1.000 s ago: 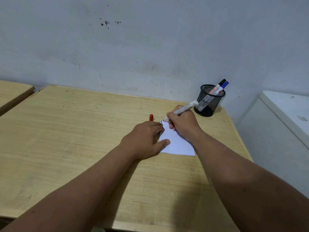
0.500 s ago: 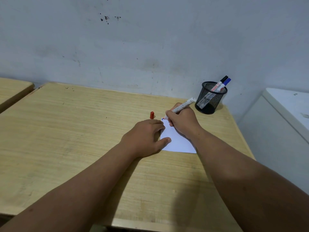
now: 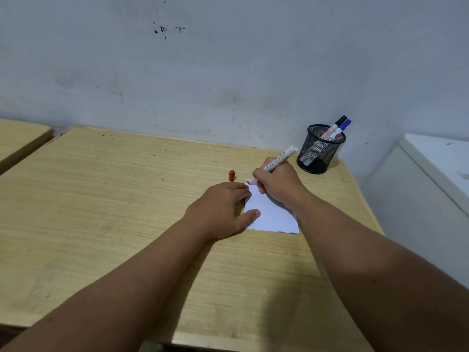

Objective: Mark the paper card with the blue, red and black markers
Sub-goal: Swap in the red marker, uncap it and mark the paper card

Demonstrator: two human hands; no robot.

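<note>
Here a pale wood-grain tabletop [image 3: 101, 199] stands against a scuffed grey-white wall [image 3: 228, 72] that carries a cluster of dark specks high up. A white paper card [image 3: 274, 214] lies toward the tabletop's far right corner. The left hand [image 3: 223, 209] rests on the card's left edge, fingers loosely curled and thumb stretched onto the paper, pinning it flat. The right hand [image 3: 276, 184] is closed around an uncapped red marker [image 3: 279, 158], pinching it between thumb and fingers; its tip touches the card's far left corner, where small blue and red marks [image 3: 248, 182] show. The marker's white barrel slants up and back toward the wall. Its red cap [image 3: 231, 175] stands upright on the bare wood just beyond the left hand's fingers, near the card's far left corner. A black mesh pen holder [image 3: 321, 153] sits in the far right corner, holding a black marker [image 3: 339, 121] and a blue marker [image 3: 345, 125], both capped and leaning right. Past the tabletop's right edge stands a white cabinet [image 3: 431, 179]; a second wooden desk [image 3: 17, 138] adjoins at the far left.
</note>
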